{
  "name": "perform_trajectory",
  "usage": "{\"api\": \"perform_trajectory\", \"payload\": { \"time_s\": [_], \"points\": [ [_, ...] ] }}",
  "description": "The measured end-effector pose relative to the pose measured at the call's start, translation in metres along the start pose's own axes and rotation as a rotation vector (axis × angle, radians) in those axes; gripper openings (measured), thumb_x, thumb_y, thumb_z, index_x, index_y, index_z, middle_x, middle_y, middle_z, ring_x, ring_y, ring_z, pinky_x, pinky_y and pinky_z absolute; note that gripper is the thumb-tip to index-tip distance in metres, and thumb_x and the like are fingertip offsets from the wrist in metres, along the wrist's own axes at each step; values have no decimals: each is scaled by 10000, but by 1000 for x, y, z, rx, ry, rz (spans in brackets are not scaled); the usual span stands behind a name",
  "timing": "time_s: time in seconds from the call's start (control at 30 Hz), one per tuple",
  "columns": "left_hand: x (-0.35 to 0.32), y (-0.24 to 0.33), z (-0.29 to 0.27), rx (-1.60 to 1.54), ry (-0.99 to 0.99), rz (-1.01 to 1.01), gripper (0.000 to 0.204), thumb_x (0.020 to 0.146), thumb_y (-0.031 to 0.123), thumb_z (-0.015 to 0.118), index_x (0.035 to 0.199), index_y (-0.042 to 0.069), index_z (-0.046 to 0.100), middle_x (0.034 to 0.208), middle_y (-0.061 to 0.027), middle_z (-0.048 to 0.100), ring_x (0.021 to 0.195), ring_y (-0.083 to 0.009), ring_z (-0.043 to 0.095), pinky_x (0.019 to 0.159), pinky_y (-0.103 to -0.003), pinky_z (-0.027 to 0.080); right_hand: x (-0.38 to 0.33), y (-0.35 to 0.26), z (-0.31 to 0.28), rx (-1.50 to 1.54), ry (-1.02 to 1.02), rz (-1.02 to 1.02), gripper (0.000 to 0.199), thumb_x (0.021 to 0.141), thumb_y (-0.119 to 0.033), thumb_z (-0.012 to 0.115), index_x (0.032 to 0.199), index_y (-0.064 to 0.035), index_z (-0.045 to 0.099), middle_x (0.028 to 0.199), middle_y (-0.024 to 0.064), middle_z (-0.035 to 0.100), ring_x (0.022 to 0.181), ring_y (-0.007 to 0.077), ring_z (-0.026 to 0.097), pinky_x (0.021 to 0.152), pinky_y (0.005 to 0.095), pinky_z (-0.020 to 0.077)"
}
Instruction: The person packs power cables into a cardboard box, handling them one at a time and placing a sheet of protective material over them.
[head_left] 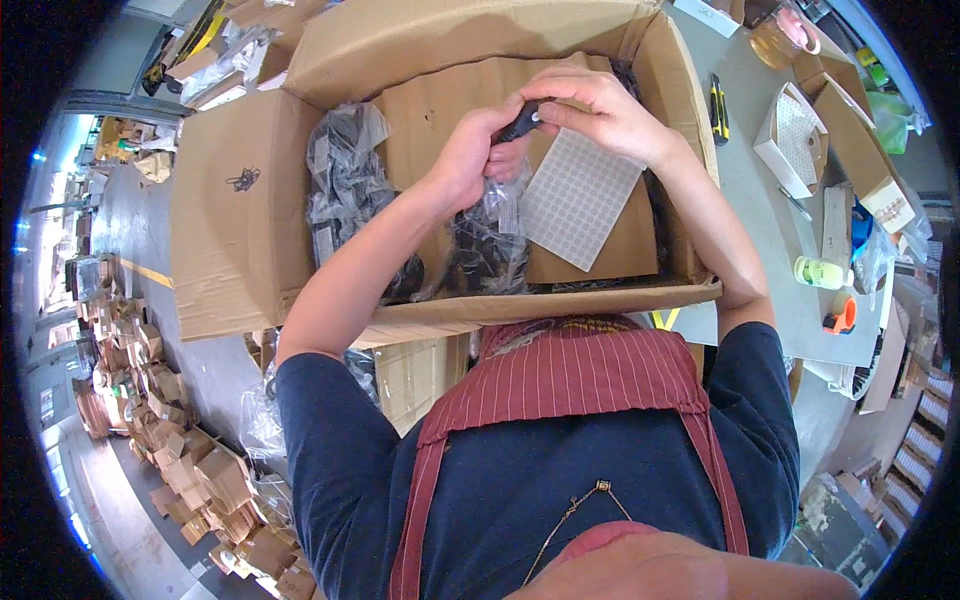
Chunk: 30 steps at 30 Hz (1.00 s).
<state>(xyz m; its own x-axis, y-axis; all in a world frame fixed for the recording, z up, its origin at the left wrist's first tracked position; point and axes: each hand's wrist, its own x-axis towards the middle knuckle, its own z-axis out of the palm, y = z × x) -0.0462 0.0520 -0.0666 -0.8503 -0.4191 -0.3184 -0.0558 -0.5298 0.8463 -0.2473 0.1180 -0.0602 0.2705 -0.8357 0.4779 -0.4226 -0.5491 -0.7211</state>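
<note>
Over an open cardboard box (240, 210), both hands pinch a small black part (522, 122)

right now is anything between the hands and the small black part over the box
Nothing visible. The left hand and the right hand both already grip the black part directly, above the sheet of dots and the bagged parts in the cardboard box.

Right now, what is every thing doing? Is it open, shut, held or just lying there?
Cardboard box: open, flaps out.
Small black part: held by both hands.
Left hand: closed on the part.
Right hand: pinching the part.
Sticker sheet: lying in the box.
Utility knife: lying on the table.
</note>
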Motion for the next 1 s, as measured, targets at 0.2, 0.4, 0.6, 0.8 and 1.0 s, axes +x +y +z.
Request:
{"api": "perform_trajectory", "payload": {
  "time_s": [0.2,0.4,0.6,0.8,1.0],
  "points": [
    [0,3,3,-19,29,-38,459,1027,436,364,948,42,587,510,92,266,422,-51,243,428,-237,213,-2,1,0,146,-19,136,265,895,-29,567,1151,-15,632,995,96,663,883,183,657,769,300,533],
    [-7,22,0,6,57,42,473,1027,431,368,1065,23,605,516,87,251,431,-54,242,436,-233,223,2,-1,3,72,102,195,270,896,-64,579,1155,-69,656,869,65,710,794,132,675,747,272,534],
    [-19,57,-11,-101,266,363,486,1035,377,356,1167,-42,564,546,77,280,452,-65,236,456,-239,237,-4,13,-1,-26,132,262,194,887,-106,608,1055,-53,689,884,76,729,814,130,699,737,273,534],
    [-29,83,-38,-185,390,625,431,1039,292,320,1151,-54,550,611,42,313,537,-81,271,525,-245,251,-5,16,1,4,149,281,186,882,-122,620,1036,-41,685,910,93,725,847,172,698,754,286,537],
    [-26,97,-63,-95,595,795,431,1045,317,343,1132,-45,560,686,2,387,628,-122,354,575,-283,324,-4,9,24,-145,-125,206,288,865,-98,627,1145,-32,621,1024,97,677,939,198,662,825,322,535]
  ]
}}
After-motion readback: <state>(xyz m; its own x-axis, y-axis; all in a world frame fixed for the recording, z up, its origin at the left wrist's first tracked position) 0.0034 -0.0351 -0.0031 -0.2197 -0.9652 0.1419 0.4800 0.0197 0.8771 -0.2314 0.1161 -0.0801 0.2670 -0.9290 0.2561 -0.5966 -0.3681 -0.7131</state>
